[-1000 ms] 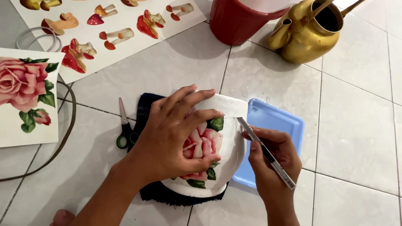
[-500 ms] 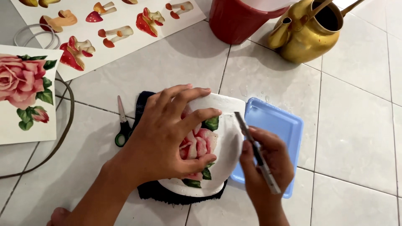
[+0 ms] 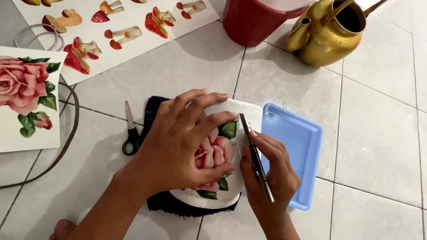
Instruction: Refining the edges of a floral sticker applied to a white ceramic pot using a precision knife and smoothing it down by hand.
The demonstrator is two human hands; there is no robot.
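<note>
The person is sitting at the tiled floor (image 3: 378, 146) and is pressing the left hand (image 3: 178, 142) flat on a white round object (image 3: 240, 115), with the fingers spread apart over a pink rose picture (image 3: 213, 153) that is lying on its surface. The white object is resting on a dark cloth (image 3: 153, 109), about in the middle of the floor area that I can see. The right hand (image 3: 269, 171) is holding a thin metal tool (image 3: 255, 155); its fingers are closed around the handle, and the tip is touching the white object just beside the green leaf of the rose. A light blue tray (image 3: 298, 142) is lying directly to the right of the white object, partly under the right hand. Small scissors with green handles (image 3: 131, 133) are lying just left of the cloth. Near the far edge of the floor a golden kettle (image 3: 327, 33) and a red bucket (image 3: 253, 22) are standing, and sheets with mushroom pictures (image 3: 133, 26) and a rose print (image 3: 26, 98) are lying at the left.
</note>
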